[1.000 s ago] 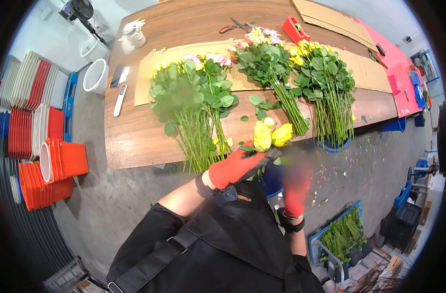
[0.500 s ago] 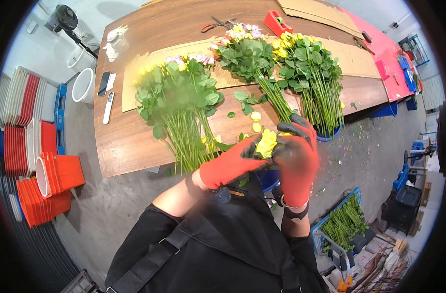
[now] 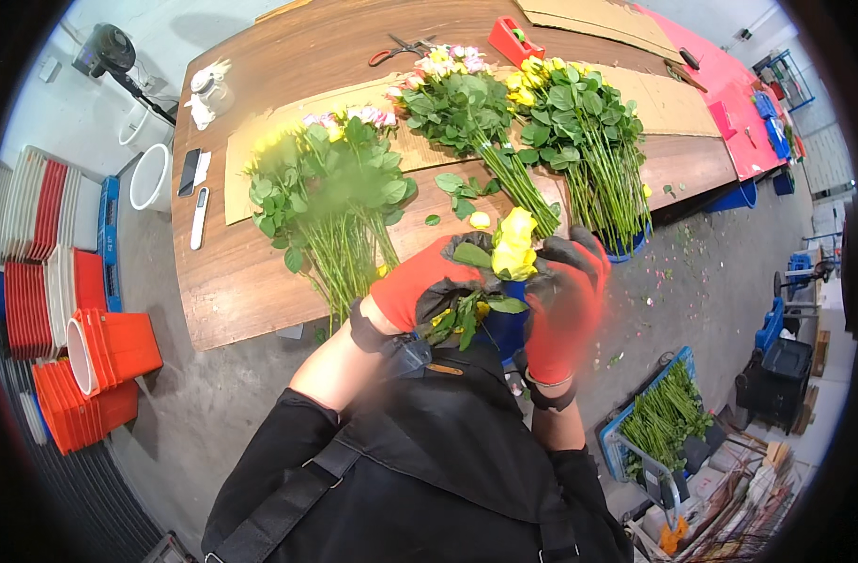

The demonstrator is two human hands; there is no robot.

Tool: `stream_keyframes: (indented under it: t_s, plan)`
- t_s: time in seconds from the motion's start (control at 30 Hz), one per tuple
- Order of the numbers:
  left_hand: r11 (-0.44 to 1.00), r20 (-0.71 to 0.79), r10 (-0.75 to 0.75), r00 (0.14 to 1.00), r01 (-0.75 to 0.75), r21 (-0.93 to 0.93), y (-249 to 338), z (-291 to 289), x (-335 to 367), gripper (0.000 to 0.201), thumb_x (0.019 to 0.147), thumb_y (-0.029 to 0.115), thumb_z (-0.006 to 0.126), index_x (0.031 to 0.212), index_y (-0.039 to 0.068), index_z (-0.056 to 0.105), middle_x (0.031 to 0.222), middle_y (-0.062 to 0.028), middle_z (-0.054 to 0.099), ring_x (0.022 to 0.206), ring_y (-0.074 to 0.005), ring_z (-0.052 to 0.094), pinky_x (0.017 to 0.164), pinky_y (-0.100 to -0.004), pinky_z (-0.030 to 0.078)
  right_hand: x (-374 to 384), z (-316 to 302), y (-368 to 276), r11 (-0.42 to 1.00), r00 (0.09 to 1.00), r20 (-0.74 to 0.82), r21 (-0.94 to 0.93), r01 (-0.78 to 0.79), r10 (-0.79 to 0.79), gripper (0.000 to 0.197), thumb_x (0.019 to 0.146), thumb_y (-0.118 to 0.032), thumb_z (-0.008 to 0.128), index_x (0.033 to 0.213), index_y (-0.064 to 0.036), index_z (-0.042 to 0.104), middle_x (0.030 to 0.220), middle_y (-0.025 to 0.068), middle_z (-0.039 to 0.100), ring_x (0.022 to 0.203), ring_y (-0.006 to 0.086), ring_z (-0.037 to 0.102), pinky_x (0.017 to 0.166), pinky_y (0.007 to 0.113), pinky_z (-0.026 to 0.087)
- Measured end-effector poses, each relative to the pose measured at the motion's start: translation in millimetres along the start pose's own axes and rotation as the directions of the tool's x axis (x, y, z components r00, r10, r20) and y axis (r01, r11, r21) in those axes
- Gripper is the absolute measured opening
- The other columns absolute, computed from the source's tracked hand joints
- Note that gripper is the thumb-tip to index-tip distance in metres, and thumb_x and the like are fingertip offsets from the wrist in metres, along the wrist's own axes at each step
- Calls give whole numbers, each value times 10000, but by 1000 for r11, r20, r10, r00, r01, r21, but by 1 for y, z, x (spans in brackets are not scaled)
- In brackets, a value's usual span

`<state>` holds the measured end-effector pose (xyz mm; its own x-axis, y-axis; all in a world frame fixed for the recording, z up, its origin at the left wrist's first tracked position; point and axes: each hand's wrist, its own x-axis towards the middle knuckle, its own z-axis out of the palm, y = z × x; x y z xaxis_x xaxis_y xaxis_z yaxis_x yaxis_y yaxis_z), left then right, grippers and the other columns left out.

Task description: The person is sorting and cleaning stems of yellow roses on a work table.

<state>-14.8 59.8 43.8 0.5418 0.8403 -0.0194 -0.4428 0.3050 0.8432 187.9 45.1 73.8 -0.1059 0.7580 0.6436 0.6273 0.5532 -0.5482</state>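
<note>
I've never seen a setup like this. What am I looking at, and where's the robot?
There's no robot: these are a person's own hands in red-and-black gloves. A wide, edge-bending camera on the person's head looks down at them. On the wooden table lie leafy bunches of roses, partly over cardboard, with scissors and a red tape dispenser farther back. Between the hands is a yellow rose: the left hand seems to hold it; the right hand, partly blurred, is close beside the bloom.
</note>
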Motion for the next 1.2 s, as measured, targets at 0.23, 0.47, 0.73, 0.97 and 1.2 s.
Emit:
stream_keyframes:
  t_s: [0.23,0.47,0.73,0.97,1.2]
  plan:
    - [997,-29,60,998,-61,-54,-6,13,5,305,940,82,694,1222,-29,664,1223,-74,693,1121,-185,657,981,-312,514,-27,25,-8,570,792,77,652,-500,606,235,925,-100,637,1130,15,655,1174,153,663,1063,298,642,949,389,500]
    - [981,-43,176,983,-172,86,-25,14,4,433,927,109,717,1329,-26,629,1230,-80,723,1109,-153,680,990,-306,518,-48,34,30,944,969,128,232,-235,209,367,863,-99,769,1192,27,667,1163,189,684,1010,374,665,869,417,539]
    - [970,-95,-39,995,15,-244,0,32,0,459,948,126,697,1379,4,598,1299,-76,693,1169,-176,667,1035,-332,506,-38,21,25,781,874,264,396,-483,407,308,880,-85,720,1160,30,660,1166,198,690,1004,354,674,872,394,540]
    - [944,-246,-12,969,-69,-321,3,20,8,571,888,-4,670,1438,-10,516,1345,-122,663,1205,-237,669,1072,-387,514,-11,2,16,656,797,70,528,-540,600,358,847,24,642,1204,8,664,1201,118,686,1101,230,635,966,333,497]
    - [997,-373,47,927,-66,-40,-12,29,6,458,861,-14,756,1303,-29,638,1174,-80,731,1041,-166,706,938,-335,562,22,-18,-17,855,940,98,393,-339,328,376,763,43,754,1135,1,709,1235,128,668,1150,252,637,946,344,504]
